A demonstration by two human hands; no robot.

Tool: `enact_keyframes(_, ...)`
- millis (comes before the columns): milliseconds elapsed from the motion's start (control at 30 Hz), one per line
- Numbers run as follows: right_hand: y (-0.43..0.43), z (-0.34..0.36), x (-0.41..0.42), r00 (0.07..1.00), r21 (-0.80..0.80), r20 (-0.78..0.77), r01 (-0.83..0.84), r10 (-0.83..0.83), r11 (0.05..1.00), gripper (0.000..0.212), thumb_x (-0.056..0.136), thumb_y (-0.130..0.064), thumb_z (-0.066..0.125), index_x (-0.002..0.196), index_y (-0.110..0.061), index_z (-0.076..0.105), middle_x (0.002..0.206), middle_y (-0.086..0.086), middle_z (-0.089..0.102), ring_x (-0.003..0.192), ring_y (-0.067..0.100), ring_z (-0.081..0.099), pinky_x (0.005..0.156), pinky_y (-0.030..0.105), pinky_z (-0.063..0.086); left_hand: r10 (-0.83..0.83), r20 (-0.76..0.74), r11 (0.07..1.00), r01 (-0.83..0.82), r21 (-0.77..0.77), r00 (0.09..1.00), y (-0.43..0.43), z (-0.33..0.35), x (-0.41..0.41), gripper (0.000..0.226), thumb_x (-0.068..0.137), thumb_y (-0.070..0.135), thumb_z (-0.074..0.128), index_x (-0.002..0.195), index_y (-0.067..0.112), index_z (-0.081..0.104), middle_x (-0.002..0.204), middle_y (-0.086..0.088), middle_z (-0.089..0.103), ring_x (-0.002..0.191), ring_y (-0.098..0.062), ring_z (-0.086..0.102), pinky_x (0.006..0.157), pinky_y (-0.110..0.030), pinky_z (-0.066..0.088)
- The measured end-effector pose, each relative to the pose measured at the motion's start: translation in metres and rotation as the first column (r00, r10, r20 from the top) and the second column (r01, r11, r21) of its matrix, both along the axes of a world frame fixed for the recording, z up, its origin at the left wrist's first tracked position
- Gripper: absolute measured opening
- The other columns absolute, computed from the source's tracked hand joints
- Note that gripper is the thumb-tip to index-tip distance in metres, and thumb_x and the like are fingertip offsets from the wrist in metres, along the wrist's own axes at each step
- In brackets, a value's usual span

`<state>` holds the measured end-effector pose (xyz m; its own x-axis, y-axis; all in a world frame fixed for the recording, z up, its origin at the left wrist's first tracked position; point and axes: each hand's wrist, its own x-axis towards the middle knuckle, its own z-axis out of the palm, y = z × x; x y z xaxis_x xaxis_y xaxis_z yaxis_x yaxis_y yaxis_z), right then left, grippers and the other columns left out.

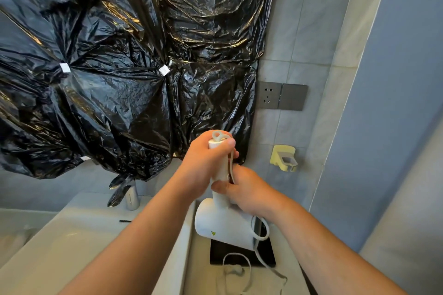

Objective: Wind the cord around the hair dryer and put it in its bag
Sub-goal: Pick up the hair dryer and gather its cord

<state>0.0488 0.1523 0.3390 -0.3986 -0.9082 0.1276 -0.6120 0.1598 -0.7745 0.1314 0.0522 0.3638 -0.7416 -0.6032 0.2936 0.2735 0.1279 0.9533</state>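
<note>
Hair dryer (223, 220) is held handle-up above the counter (199, 275). Its handle is gripped by the left hand (203, 155), and the cord (267, 230) is pinched to it by the right hand (247, 191). Winding seems barely begun, so the hanging slack must be wrapped next.

White hair dryer (221, 220) upended, cord (260, 242) dangling loose beneath
</note>
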Motion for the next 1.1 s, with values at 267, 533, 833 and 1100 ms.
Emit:
enact_keyframes(267,0.009,0.005,-0.010,0.999,-0.031,0.030,0.022,-0.021,0.999,0.008,0.082,-0.016,0.067,0.086,-0.021,0.071,0.085,0.000,0.074,0.081,0.014,0.069,0.080,0.038,0.056,0.098,-0.057,0.981,-0.087,0.175,0.994,-0.006,0.002,-0.004,0.025,0.084,0.012,0.070,0.102,-0.004,0.061,0.094,-0.025,0.070,0.091,-0.030,0.073,0.076,-0.046,0.061)
enact_keyframes(533,0.004,0.019,-0.012,0.990,0.057,-0.108,0.102,-0.095,0.993,0.014,0.081,-0.032,0.069,0.082,-0.018,0.073,0.071,0.002,0.065,0.062,0.008,0.054,0.060,0.029,0.045,0.167,-0.081,0.974,-0.152,0.166,0.983,-0.018,0.014,-0.006,0.012,0.071,0.000,0.068,0.078,0.005,0.061,0.063,-0.015,0.064,0.064,-0.028,0.065,0.074,-0.047,0.057)
enact_keyframes(833,0.007,0.026,-0.012,0.914,0.038,-0.393,0.127,-0.102,0.991,0.027,0.068,-0.043,0.080,0.076,-0.032,0.057,0.106,-0.011,0.055,0.097,0.012,0.055,0.078,0.027,0.049,0.432,-0.139,0.894,-0.403,0.195,0.891,-0.042,0.024,-0.005,0.011,0.074,0.004,0.066,0.074,0.014,0.062,0.061,-0.006,0.066,0.061,-0.020,0.065,0.070,-0.043,0.058)
enact_keyframes(1100,0.007,0.021,-0.012,0.858,-0.002,-0.478,0.212,-0.187,0.977,0.021,0.091,-0.031,0.059,0.080,-0.020,0.045,0.086,-0.004,0.047,0.073,0.018,0.049,0.067,0.036,0.042,0.623,-0.193,0.762,-0.644,-0.068,0.758,-0.053,0.027,-0.008,0.008,0.074,0.005,0.063,0.078,0.001,0.058,0.064,-0.006,0.056,0.059,-0.021,0.051,0.058,-0.043,0.052)
